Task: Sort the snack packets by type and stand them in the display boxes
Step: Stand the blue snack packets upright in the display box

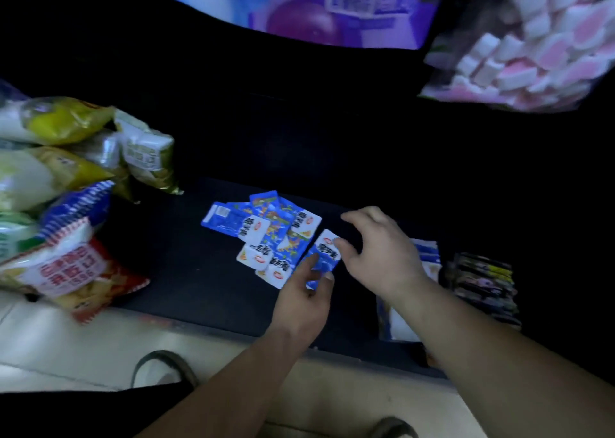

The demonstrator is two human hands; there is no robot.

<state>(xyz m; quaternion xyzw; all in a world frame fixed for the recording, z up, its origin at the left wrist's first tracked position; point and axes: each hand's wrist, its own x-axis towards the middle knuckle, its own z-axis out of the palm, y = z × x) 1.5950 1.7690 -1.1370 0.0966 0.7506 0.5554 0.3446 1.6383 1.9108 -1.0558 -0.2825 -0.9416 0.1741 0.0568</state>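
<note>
Blue snack packets (266, 234) lie in a loose, overlapping pile at frame centre on a dark surface (186, 271). One single packet (324, 254) lies at the pile's right edge, pinched at its lower end by the left hand (304, 299). The right hand (382, 254), fingers spread and half curled, has its thumb on that packet's upper end; whether it grips cannot be determined. Upright blue-and-white packets (429, 254) and dark packets (482, 281) stand at right. Large chip bags (66, 188) are heaped at the left edge.
</note>
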